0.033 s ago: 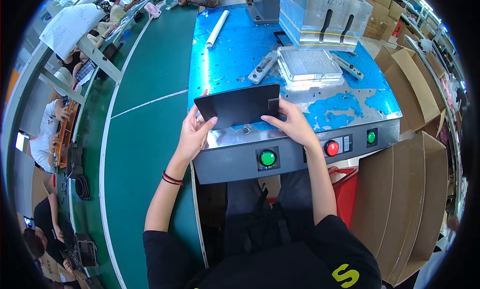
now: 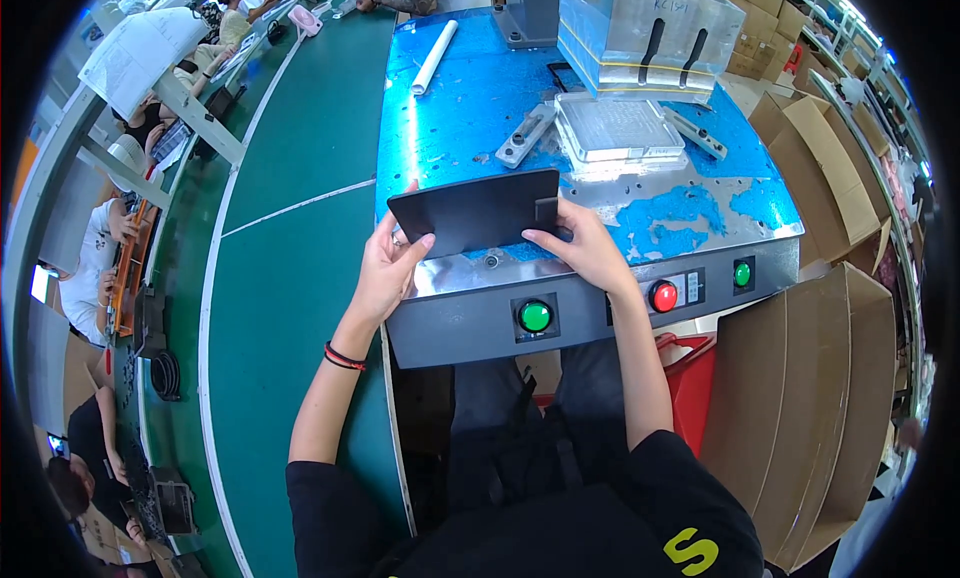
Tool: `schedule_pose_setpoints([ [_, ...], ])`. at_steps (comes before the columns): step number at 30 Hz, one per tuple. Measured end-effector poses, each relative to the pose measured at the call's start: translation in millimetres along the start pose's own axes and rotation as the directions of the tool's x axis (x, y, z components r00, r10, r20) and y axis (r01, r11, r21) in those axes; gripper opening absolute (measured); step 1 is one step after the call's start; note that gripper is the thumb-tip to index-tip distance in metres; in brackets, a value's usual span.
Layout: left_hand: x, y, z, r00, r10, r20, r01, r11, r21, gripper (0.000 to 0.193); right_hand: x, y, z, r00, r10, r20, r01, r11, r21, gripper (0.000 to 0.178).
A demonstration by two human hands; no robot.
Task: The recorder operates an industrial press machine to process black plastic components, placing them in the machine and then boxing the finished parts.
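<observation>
A thin black rectangular panel (image 2: 475,213) is held up on edge above the front of the machine table, its broad face toward me. It has rounded corners and a small raised block at its right end. My left hand (image 2: 388,263) grips the left end, thumb on the near face and fingers behind. My right hand (image 2: 585,243) pinches the right end the same way; the fingers behind the panel are mostly hidden. Beyond it, a clear block-shaped fixture (image 2: 620,133) sits on the blue-covered table (image 2: 450,128), between two metal clamp bars (image 2: 526,136), (image 2: 697,135).
A big clear block (image 2: 650,38) hangs over the fixture. A white tube (image 2: 435,58) lies at the back left. Along the front edge are green (image 2: 535,316) and red (image 2: 663,296) buttons. Cardboard boxes (image 2: 800,408) stand at right; a green conveyor (image 2: 290,278) runs at left, with people beyond.
</observation>
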State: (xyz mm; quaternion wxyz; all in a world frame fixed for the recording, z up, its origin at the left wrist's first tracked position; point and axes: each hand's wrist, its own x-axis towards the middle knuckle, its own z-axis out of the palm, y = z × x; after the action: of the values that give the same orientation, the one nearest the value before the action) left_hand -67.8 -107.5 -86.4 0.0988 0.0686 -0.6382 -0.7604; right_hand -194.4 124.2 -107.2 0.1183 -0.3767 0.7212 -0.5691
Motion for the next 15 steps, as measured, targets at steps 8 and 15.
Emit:
schedule_pose_setpoints([
  [8,2.6,-8.0,-1.8,0.991,0.12,0.059,-0.118,0.992,-0.044,0.065,-3.2,-3.7,-5.6,0.999,0.045,-0.01,-0.042,0.984,0.171,0.026],
  [15,4.3,-22.3,-23.7,1.0,-0.025,0.011,0.024,0.998,0.057,0.034,-4.0,-3.2,-3.9,0.999,0.04,-0.031,-0.031,0.968,0.25,0.026],
])
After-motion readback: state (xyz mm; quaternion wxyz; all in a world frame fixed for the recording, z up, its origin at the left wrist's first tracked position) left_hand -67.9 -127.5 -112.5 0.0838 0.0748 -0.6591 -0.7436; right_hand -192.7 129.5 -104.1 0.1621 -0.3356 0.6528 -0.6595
